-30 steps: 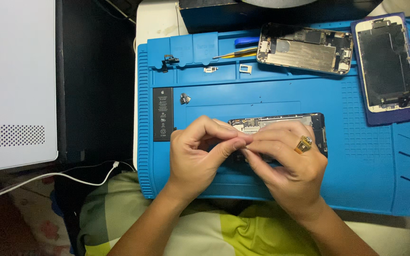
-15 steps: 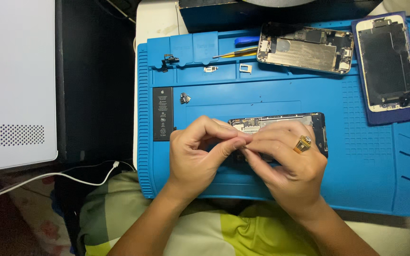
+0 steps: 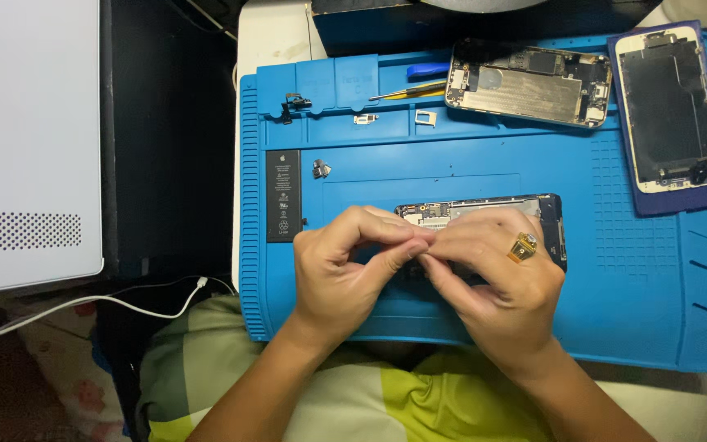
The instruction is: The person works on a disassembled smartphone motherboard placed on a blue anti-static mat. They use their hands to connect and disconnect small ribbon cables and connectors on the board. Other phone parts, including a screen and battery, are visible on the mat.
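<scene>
My left hand [image 3: 345,274] and my right hand [image 3: 497,282] meet fingertip to fingertip over an opened black phone body [image 3: 484,214] lying on a blue repair mat [image 3: 615,311]. Both pinch something tiny between thumbs and forefingers; the part itself is hidden. A gold ring sits on my right hand. A black phone battery [image 3: 283,195] lies flat to the left of my left hand, with a small metal part [image 3: 321,169] beside it.
A second opened phone chassis [image 3: 529,84] and a detached screen [image 3: 671,110] on a purple pad lie at the mat's far right. A blue-handled tool [image 3: 427,71], tweezers and small brackets rest in the upper tray. A white box [image 3: 26,139] and white cable [image 3: 108,301] are left.
</scene>
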